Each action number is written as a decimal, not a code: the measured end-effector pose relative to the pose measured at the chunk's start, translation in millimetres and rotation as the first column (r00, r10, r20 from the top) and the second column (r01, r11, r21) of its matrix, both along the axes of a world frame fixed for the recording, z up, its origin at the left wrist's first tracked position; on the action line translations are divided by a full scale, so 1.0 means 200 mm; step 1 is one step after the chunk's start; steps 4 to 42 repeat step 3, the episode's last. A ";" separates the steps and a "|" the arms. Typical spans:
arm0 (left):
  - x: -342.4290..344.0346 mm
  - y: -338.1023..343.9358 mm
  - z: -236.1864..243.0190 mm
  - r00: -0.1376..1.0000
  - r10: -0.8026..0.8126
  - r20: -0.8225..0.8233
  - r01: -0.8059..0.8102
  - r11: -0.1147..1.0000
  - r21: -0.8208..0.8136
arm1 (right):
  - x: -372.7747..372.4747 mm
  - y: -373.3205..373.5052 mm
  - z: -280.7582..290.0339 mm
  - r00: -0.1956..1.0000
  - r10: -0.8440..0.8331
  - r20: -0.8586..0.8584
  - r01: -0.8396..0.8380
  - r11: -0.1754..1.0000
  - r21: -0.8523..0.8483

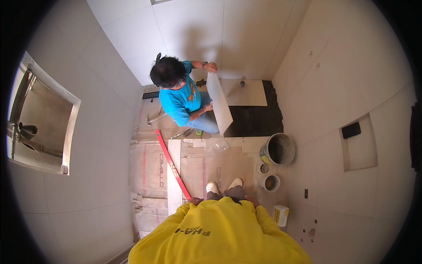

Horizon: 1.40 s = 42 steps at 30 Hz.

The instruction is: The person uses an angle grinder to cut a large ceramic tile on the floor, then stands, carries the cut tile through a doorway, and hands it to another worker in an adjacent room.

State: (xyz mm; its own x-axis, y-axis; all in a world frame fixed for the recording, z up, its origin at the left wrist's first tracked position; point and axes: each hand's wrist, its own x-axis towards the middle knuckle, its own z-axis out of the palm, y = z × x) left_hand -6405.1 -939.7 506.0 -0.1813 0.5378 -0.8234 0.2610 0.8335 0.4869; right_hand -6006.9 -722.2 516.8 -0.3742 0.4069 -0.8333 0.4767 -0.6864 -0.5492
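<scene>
My left hand (195, 200) is low beside my knee, partly covered by my yellow sleeve. Just beyond it is the lower end of a long red spirit level (172, 165), which slants across the floor; whether my hand touches it I cannot tell. My right hand (252, 201) rests by my other knee, nearest the small bucket (270, 182). The fingers of both hands are mostly hidden. Ahead, a co-worker in a blue shirt (176, 102) kneels and tilts a large pale tile (218, 103) on edge with two hands, above dark floor (250, 122).
A laid tile (248, 93) with a small knob-like object is at the far wall. A large bucket (280, 149) stands at right, a white container (281, 215) nearer. A hammer (157, 119), trowel-like tools (182, 133) and clear plastic (216, 146) lie about the cardboard-covered floor. A wall niche holds a dark item (351, 130).
</scene>
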 end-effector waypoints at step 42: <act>0.04 -0.03 -0.13 0.998 -0.018 0.067 0.020 0.999 -0.032 | -0.09 0.07 0.09 0.952 0.188 0.242 -0.209 0.976 0.062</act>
